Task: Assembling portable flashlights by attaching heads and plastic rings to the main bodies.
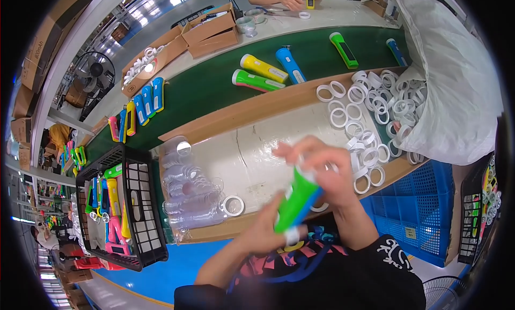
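Note:
A green and blue flashlight (295,199) is held tilted in front of my chest. My left hand (263,229) is closed round its lower body, with a white wrap on one finger. Over the white-rimmed upper end, the fingers of my right hand (328,168) are curled against it, slightly blurred. Whether a separate ring sits under those fingers I cannot tell. White plastic rings (370,155) lie loose to the right of my right hand. Stacked clear lens discs (193,194) lie left of my left hand, one white ring (233,205) beside them.
A cardboard tray (241,128) frames the work surface. Beyond it, flashlights (263,68) lie on a green belt (214,76). A black crate (145,213) of flashlights stands left, a blue basket (410,213) right. A white bag (456,85) overhangs the rings. Across sits another person (289,0).

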Available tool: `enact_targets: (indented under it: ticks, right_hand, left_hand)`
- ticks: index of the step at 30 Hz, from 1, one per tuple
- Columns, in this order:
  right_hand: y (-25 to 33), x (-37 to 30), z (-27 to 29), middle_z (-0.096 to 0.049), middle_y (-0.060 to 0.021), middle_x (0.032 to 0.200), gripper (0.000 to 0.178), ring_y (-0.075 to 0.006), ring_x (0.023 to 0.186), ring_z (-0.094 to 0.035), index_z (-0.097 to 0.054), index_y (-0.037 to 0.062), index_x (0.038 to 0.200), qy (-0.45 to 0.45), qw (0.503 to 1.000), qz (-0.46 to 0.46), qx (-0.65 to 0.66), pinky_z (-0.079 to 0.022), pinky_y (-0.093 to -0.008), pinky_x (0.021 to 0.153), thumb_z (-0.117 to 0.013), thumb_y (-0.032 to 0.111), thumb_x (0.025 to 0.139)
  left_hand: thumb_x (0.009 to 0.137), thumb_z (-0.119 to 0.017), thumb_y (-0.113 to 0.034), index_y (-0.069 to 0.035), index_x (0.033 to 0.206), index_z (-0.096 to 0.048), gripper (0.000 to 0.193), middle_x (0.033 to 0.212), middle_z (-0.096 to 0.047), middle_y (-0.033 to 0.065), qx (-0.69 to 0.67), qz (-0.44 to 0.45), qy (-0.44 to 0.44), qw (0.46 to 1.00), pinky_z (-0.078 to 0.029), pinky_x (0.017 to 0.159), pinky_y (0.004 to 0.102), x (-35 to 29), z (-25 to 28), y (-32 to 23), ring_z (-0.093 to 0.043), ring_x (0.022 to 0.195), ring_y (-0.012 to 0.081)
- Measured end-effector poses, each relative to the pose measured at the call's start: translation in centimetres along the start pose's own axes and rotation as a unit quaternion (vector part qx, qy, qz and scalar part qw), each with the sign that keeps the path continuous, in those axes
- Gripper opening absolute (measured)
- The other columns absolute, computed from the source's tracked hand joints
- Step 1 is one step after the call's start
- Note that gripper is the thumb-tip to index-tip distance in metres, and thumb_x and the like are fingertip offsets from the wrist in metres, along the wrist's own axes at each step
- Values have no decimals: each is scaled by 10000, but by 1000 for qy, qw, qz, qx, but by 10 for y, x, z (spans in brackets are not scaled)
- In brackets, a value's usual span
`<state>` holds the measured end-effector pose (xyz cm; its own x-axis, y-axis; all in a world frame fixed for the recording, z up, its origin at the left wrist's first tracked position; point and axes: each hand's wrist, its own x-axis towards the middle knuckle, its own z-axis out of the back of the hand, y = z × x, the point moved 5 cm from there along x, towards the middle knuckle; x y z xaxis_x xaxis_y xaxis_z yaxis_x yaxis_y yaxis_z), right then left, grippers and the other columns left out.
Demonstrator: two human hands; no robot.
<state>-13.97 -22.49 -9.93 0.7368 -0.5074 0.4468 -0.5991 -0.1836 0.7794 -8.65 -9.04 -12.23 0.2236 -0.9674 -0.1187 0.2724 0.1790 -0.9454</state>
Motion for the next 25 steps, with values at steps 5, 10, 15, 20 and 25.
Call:
enact_targets:
  ticks: [5,10,15,20,25]
  right_hand:
    - [-49,-3,29,-586,-145,1048,295,-221,1010,-559,-603,-48,1024,-144,984,-96,-34,-414,-333,907,-563,196,862]
    - [-50,0,33,-564,-171,1133,417,-260,1079,-545,-526,-16,1167,-110,979,-163,56,-414,-392,957,-505,314,913]
    - [-52,2,12,-562,-187,1123,458,-316,1070,-554,-486,30,1213,-64,956,-174,229,-424,-461,975,-426,392,937]
    - [-59,-2,17,-601,-122,1014,336,-195,989,-579,-511,45,1067,-171,962,-214,7,-474,-302,820,-559,333,901]
    - [-54,-2,5,-594,-119,1058,417,-220,1054,-561,-468,56,1126,-124,962,-216,110,-441,-360,944,-586,370,879]
  left_hand:
    - [673,-694,-139,-28,1208,-431,606,966,-602,225,227,-56,-148,961,-486,739,442,26,21,32,-595,895,405]
    - [697,-708,-155,-31,1212,-431,597,907,-612,174,77,-27,-83,993,-508,629,348,28,26,28,-634,714,295]
    - [703,-712,-256,-6,1253,-393,683,912,-571,146,-615,59,193,762,-456,509,243,10,-16,37,-591,611,197]
    - [738,-749,-237,-37,1224,-420,620,987,-583,100,53,49,-173,982,-476,759,318,14,14,46,-592,835,196]
    - [732,-759,-248,-76,1239,-410,639,1066,-610,142,-52,78,-130,987,-465,826,344,7,7,49,-606,959,323]
